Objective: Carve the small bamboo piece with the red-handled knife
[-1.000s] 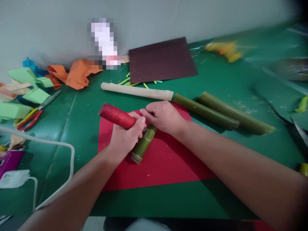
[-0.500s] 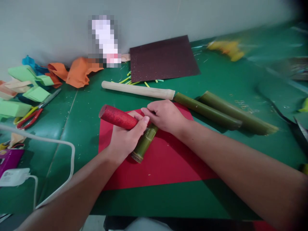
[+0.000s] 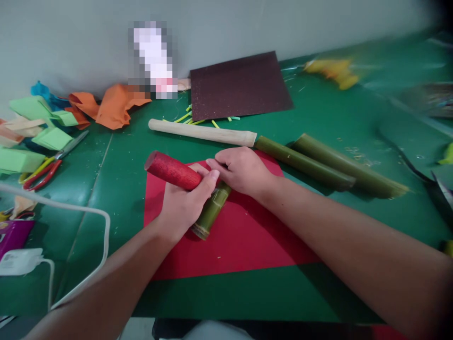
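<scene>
My left hand is wrapped round a red bamboo tube, its open end pointing up to the left. My right hand is closed against the tube's other end, fingers curled, touching or nearly touching my left thumb. What its fingers pinch, if anything, is hidden. Beneath both hands a short green bamboo piece lies slantwise on a red sheet; its upper end is covered by my hands.
Behind my hands lie a peeled pale bamboo stick and two green bamboo lengths. A dark brown sheet is farther back. Scissors, crumpled orange paper and a white cable are at the left.
Almost nothing differs. The red tube's open end has tilted up very slightly, and the whole view has shifted a little.
</scene>
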{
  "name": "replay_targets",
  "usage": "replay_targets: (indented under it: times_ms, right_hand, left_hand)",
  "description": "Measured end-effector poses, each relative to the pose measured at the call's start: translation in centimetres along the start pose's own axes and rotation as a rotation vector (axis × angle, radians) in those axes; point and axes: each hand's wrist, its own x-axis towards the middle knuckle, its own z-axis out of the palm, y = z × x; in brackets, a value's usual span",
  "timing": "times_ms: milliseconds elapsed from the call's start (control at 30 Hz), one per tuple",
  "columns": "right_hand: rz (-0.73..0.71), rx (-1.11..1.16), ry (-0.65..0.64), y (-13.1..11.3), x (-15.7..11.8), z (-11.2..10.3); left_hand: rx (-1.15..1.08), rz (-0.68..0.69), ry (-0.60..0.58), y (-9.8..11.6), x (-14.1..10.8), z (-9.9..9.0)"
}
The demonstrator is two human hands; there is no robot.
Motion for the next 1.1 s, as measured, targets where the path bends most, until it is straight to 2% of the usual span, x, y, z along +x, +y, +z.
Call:
replay_targets:
  times_ms: [500, 700, 833, 1100]
  right_hand:
    - [-0.011, 0.027, 0.027, 0.07, -0.05, 0.18]
    - [0.018, 0.036, 0.039, -0.01, 0.12, 0.22]
    - [0.056, 0.017, 0.044, 0.01, 0.2, 0.31]
    - [0.096, -0.005, 0.039, -0.39, 0.23, 0.16]
  left_hand:
    - [0.003, 0.007, 0.04, 0.02, -0.16, 0.33]
    - [0.048, -0.094, 0.082, 0.57, 0.11, 0.58]
    - [0.09, -0.109, 0.13, 0.85, -0.14, 0.79]
    - [0.065, -0.126, 0.11, 0.43, -0.75, 0.34]
